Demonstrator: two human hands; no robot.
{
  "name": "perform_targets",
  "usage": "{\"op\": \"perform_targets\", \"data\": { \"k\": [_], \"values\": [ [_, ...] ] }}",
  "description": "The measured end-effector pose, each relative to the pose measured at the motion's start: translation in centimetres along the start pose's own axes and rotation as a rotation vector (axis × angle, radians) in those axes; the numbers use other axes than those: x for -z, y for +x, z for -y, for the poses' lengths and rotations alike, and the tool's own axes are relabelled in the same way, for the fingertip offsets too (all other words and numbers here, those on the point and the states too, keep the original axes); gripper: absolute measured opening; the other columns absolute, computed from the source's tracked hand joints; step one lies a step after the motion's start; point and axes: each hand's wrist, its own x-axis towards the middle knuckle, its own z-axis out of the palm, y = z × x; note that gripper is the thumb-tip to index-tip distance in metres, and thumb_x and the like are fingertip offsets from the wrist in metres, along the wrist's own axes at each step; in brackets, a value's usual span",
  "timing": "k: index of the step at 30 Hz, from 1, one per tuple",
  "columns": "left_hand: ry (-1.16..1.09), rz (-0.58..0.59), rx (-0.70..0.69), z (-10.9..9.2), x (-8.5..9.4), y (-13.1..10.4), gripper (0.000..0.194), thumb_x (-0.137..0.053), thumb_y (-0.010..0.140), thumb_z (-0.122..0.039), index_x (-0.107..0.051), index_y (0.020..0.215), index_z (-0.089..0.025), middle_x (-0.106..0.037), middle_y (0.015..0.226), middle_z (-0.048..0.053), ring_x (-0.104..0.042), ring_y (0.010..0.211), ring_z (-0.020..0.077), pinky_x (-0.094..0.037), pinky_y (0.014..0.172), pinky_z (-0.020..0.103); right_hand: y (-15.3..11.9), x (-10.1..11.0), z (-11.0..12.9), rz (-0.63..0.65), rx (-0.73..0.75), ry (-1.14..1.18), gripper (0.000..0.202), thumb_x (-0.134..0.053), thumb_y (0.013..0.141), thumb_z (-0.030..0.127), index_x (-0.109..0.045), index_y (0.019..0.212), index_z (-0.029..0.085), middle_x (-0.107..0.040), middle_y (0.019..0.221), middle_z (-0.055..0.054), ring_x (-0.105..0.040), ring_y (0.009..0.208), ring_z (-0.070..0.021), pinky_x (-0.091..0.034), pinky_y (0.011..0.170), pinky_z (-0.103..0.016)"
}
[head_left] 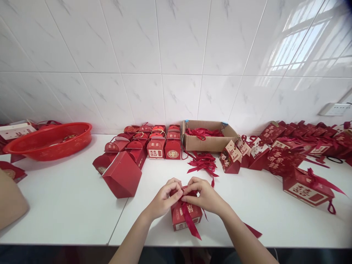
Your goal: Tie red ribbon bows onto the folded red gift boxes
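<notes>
A long white surface (68, 205) ran along a wall of pale marbled tiles, and almost everything on it was red. At the far left sat a wide red plastic basin (49, 141), tipped a little toward the room. On the far right a big heap of ribboned boxes (297, 146) spread back to the wall, with one finished box (309, 189) lying apart at its near edge, its bow trailing. At the back, near the middle, stood an open cardboard carton (210, 141) with loose red ribbons inside. To its left a cluster of small handled boxes (154, 141) stood in rows, and in front of them a larger plain red box (122, 176) lay tilted on its side. A small loose pile of ribbons (203, 163) lay on the surface just in front of the carton. Nearest the edge, in the middle, stood a small red gift box (187, 216), upright, with a dark red ribbon (189, 220) hanging down its front and past its base. Both hands met on top of it: the left hand (165, 200) had its grip pinched narrow on the ribbon at the knot, and the right hand (205, 196) likewise pinched the ribbon, fingertips touching those of the left.
</notes>
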Motion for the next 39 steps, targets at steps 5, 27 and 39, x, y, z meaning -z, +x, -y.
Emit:
{"op": "perform_targets", "data": {
  "k": [5, 27, 39],
  "values": [
    [-0.017, -0.068, 0.015, 0.3, -0.4, 0.1, 0.034, -0.05, 0.088, -0.044, -0.048, 0.066, -0.018, -0.044, 0.084, 0.003, -0.045, 0.082, 0.0171, -0.04, 0.077, 0.029, 0.1, -0.3, 0.3, -0.009, 0.017, -0.04, 0.007, -0.068, 0.075, 0.025, -0.075, 0.077, 0.023, -0.057, 0.076, -0.002, -0.055, 0.068, -0.0143, -0.043, 0.063, -0.027],
    [-0.065, -0.104, 0.028, 1.1, -1.0, 0.0, 0.028, -0.06, 0.082, -0.034, -0.041, 0.066, -0.02, -0.055, 0.088, 0.005, -0.052, 0.086, 0.0186, -0.043, 0.082, 0.032, -1.0, 0.9, -1.9, -0.043, 0.066, 0.051, 0.011, -0.065, 0.08, 0.025, -0.069, 0.089, 0.021, -0.067, 0.084, -0.003, -0.057, 0.072, -0.0159, -0.046, 0.065, -0.029],
    [-0.076, -0.26, 0.115, 1.1, -2.0, 0.5, 0.032, -0.066, 0.073, -0.034, -0.041, 0.06, -0.019, -0.061, 0.089, 0.006, -0.057, 0.081, 0.0182, -0.046, 0.078, 0.03, -0.7, -0.5, -3.0, -0.291, -0.052, 0.298, 0.021, -0.066, 0.076, 0.037, -0.064, 0.071, 0.017, -0.062, 0.063, -0.001, -0.054, 0.059, -0.0137, -0.044, 0.056, -0.027]
  ]
}}
